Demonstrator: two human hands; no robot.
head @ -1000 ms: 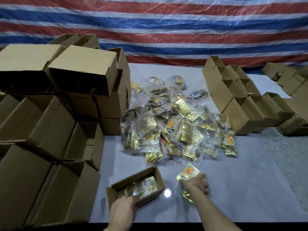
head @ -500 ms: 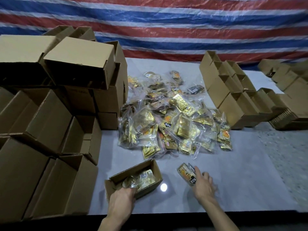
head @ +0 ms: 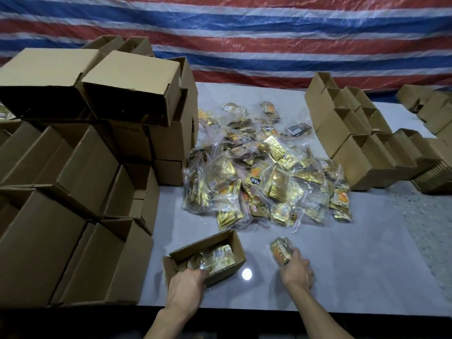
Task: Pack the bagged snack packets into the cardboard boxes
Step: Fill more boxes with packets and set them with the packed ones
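Your left grip [head: 187, 287] clenched on near wall of open box [head: 238, 250], steadying it on table [head: 342, 265]. Your right grip [head: 297, 270] grasps bagged packet [head: 280, 249] just right of box, likely to keep carry short. Pile [head: 264, 172] lies farther back.

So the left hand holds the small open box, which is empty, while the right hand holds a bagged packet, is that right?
Not quite: the head view shows gold packets inside the small open box. The left hand holds it and the right hand holds a bagged packet.
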